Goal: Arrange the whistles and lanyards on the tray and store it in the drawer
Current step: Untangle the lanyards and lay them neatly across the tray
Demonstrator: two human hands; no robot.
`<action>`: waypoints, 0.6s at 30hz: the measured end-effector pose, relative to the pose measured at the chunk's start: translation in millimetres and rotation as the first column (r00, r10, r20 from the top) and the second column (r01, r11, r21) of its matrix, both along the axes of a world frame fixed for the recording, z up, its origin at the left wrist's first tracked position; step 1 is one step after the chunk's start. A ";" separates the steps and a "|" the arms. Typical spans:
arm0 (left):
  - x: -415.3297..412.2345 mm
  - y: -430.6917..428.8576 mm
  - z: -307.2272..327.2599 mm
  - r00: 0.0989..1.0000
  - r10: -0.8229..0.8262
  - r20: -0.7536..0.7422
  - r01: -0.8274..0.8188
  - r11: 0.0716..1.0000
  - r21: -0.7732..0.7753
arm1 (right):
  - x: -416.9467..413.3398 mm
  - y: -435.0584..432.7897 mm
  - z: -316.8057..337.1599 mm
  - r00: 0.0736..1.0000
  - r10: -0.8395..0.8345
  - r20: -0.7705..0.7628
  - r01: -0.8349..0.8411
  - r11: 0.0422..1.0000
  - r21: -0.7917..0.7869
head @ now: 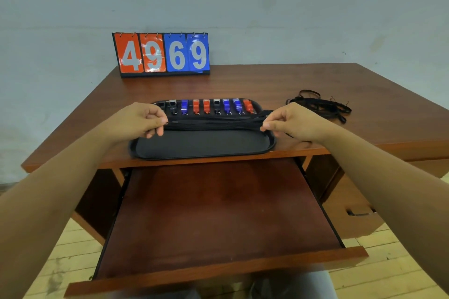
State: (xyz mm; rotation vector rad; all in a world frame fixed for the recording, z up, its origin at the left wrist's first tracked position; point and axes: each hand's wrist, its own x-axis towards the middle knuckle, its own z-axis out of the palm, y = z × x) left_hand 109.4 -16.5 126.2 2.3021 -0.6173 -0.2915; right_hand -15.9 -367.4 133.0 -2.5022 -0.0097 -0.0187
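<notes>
A black tray (201,147) lies at the desk's front edge. Along its far side stands a row of several whistles (206,106), black, blue and orange. In front of them a bundle of black lanyards (213,124) is stretched across the tray. My left hand (138,120) pinches the bundle's left end and my right hand (291,122) pinches its right end. A loose pile of more black lanyards (320,104) lies on the desk to the right of the tray.
The wide shallow drawer (213,213) under the desk is pulled out toward me and holds nothing. A flip scoreboard (162,54) reading 49 and 69 stands at the desk's back left. A side drawer with a handle (359,213) is at the right.
</notes>
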 end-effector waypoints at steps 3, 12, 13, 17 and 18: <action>1.6 9.5 -6.0 0.992 0.051 0.119 -0.061 0.995 0.078 | 5.4 0.7 -4.1 1.000 -0.022 -0.010 0.022 0.999 -0.026; 18.9 32.4 -20.0 0.948 0.118 0.297 -0.189 0.957 0.221 | 8.4 -13.8 -20.5 0.993 -0.115 0.013 0.116 0.993 -0.023; 21.6 33.7 -22.5 0.943 0.128 0.307 -0.204 0.951 0.232 | 8.6 -15.6 -21.9 0.993 -0.119 0.012 0.119 0.993 -0.024; 31.3 36.4 -32.9 0.930 0.128 0.344 -0.229 0.934 0.273 | 11.6 -22.4 -29.0 0.988 -0.149 0.033 0.150 0.988 -0.030; 33.6 37.0 -35.1 0.930 0.121 0.348 -0.228 0.930 0.287 | 12.1 -23.6 -30.6 0.987 -0.156 0.039 0.157 0.987 -0.030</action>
